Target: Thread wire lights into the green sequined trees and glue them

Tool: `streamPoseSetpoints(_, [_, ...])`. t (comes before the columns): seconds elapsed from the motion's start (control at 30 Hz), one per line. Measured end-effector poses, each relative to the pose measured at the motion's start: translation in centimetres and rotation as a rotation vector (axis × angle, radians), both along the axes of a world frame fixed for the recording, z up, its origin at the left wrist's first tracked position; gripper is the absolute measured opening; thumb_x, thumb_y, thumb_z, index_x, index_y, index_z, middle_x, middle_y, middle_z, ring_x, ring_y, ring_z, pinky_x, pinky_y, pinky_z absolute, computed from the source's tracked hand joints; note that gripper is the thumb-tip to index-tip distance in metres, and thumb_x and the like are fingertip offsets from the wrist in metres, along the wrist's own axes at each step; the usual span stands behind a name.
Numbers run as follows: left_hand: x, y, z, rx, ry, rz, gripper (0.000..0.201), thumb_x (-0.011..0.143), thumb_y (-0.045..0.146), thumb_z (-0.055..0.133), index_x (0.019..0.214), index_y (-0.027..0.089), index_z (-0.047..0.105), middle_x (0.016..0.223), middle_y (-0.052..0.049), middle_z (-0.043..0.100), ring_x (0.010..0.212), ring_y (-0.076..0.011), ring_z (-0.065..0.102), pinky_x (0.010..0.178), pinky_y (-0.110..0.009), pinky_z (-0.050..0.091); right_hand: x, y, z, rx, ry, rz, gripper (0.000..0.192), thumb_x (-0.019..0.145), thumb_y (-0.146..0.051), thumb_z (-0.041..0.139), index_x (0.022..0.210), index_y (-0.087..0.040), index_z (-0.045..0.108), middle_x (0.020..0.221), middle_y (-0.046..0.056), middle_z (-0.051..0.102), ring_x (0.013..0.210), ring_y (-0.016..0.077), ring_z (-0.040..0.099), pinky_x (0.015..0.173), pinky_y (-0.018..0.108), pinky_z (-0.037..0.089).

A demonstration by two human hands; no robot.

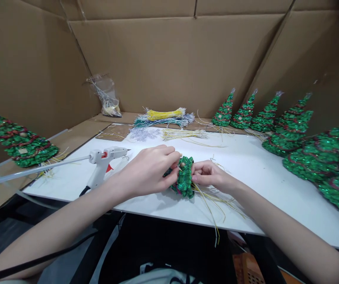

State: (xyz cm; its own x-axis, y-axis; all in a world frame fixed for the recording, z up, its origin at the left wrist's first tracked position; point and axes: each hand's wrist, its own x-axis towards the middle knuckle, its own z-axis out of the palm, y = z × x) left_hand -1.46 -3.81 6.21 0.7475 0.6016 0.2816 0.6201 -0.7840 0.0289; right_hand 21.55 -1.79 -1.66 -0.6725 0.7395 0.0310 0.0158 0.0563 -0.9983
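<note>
A small green tinsel Christmas tree (185,182) lies tilted on its side, its wide base toward the right. My left hand (157,167) covers much of it, with thumb and fingers pinched together at its decorated side. Whatever is between those fingertips is too small to name. At the base rim, my right hand (207,175) grips the tree with curled fingers. Yellow and white wires (216,199) trail out of the base and over the table's front edge.
A white glue gun (102,161) with a long glue stick stands left of my hands. Bundled wires (166,114) and clear plastic pieces (144,134) lie at the back. Finished-looking trees (293,134) line the right; another tree (24,144) stands left. Cardboard walls (163,59) enclose the table.
</note>
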Motion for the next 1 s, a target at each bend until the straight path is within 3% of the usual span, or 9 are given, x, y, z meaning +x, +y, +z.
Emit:
streamPoseSetpoints(0.27, [1.0, 0.7, 1.2, -0.026, 0.176, -0.008, 0.017, 0.088, 0.025, 0.046, 0.073, 0.018, 0.052, 0.075, -0.001, 0.059, 0.067, -0.0156, 0.052, 0.058, -0.029, 0.028, -0.3, -0.4, 0.2, 0.036, -0.026, -0.038, 0.034, 0.077, -0.043, 0.073, 0.071, -0.014, 0.057, 0.049, -0.009, 0.032, 0.046, 0.0048, 0.023, 0.045, 0.023, 0.015])
streamPoseSetpoints(0.47, [0.6, 0.5, 1.8, -0.107, 0.147, 0.002, 0.018, 0.085, 0.024, 0.048, 0.069, 0.018, 0.051, 0.073, 0.001, 0.059, 0.066, -0.0134, 0.050, 0.056, -0.027, 0.026, -0.8, -0.7, 0.7, 0.081, -0.050, -0.054, 0.040, 0.079, -0.050, 0.069, 0.071, -0.014, 0.055, 0.050, -0.009, 0.030, 0.047, 0.0052, 0.023, 0.046, 0.023, 0.015])
streamPoseSetpoints(0.7, [0.8, 1.4, 1.4, -0.229, 0.089, 0.038, 0.018, 0.075, 0.023, 0.054, 0.061, 0.018, 0.045, 0.054, 0.005, 0.049, 0.049, -0.0090, 0.037, 0.050, -0.025, 0.021, -0.7, -0.7, 0.5, 0.121, -0.015, -0.054, 0.039, 0.078, -0.048, 0.070, 0.067, -0.015, 0.051, 0.049, -0.010, 0.031, 0.046, 0.0048, 0.022, 0.045, 0.022, 0.016])
streamPoseSetpoints(1.0, [1.7, 0.6, 1.0, -0.080, 0.118, 0.130, 0.017, 0.070, 0.026, 0.050, 0.057, 0.018, 0.044, 0.050, 0.002, 0.051, 0.045, -0.0100, 0.033, 0.048, -0.026, 0.017, -0.6, -0.5, 0.2, 0.108, 0.000, -0.048, 0.039, 0.078, -0.046, 0.072, 0.066, -0.016, 0.050, 0.047, -0.010, 0.031, 0.044, 0.0041, 0.021, 0.044, 0.021, 0.016])
